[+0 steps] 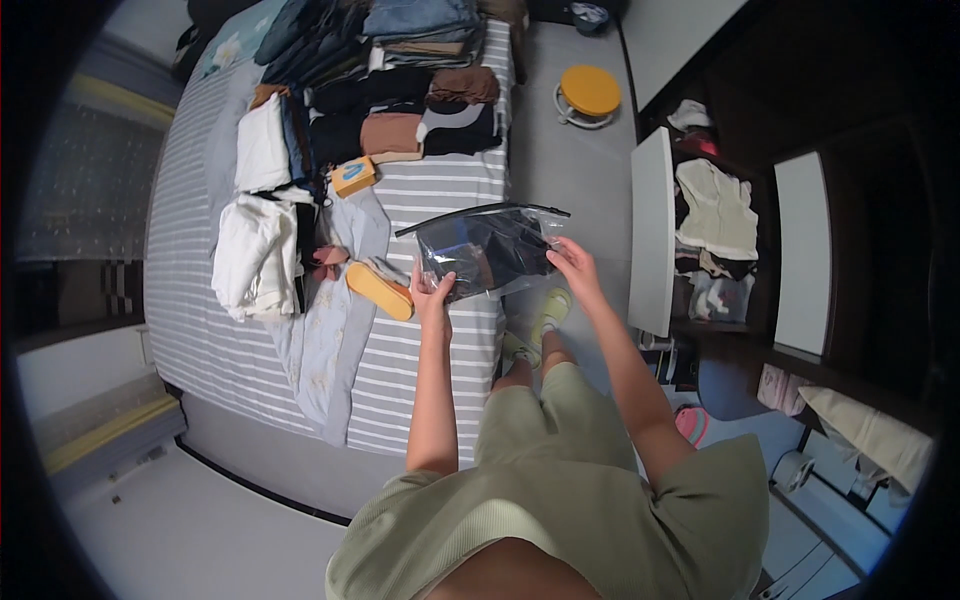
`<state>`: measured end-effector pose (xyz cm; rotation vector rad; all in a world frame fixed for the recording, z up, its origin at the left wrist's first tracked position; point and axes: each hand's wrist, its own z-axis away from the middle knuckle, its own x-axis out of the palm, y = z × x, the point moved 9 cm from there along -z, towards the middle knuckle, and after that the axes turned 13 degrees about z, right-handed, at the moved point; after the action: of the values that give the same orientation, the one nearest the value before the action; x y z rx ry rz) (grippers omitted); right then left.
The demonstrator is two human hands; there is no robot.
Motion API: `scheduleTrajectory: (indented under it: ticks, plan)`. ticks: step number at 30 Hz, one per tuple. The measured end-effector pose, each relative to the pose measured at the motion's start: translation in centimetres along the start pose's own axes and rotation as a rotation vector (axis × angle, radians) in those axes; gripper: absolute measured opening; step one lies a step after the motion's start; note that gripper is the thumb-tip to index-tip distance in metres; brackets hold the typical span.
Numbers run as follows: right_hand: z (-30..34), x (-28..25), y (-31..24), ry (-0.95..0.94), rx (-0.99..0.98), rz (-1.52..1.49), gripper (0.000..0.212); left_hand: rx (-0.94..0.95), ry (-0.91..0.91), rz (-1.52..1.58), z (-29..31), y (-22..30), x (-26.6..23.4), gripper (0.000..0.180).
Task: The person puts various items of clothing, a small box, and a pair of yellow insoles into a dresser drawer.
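The person is standing at the right edge of a bed covered in a grey-and-white striped sheet [200, 330], holding a clear plastic zip bag with dark folded clothing inside [487, 250] above the bed's near right corner; the left hand [433, 296] is gripping the bag's lower left corner, fingers closed on the plastic, while the right hand [573, 263] is pinching the bag's right edge near its zip strip; the bag is hanging tilted, its zip end pointing right and far; just left of the left hand a yellow slipper-shaped sole [379, 290] is lying on a pale blue cloth [335, 340]; farther left, folded white garments [255, 255] are resting on the sheet; a small orange box [354, 177] is sitting near stacks of dark and brown folded clothes [410, 110] at the far end; a round yellow stool [589, 92] is standing on the floor at far right.
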<state>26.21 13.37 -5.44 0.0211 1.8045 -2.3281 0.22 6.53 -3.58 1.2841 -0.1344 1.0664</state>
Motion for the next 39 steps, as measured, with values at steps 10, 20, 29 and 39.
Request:
scheduleTrajectory:
  ticks: [10,20,29,39]
  plan:
    - [3.3,-9.8,0.8,0.222,-0.031,-0.019,0.021,-0.283,-0.215,-0.179,2.0,-7.7,5.9,0.043]
    - [7.6,-23.3,3.3,0.489,-0.002,-0.053,0.017,-0.385,-0.356,-0.245,6.7,-17.6,16.3,0.046]
    - [14.1,-38.5,6.5,0.775,-0.013,0.111,0.018,-0.449,-0.546,-0.562,13.2,-28.8,22.7,0.035]
    - [18.2,-47.5,8.3,0.958,-0.006,0.285,0.019,-0.261,-0.66,-0.63,19.7,-35.9,27.8,0.105]
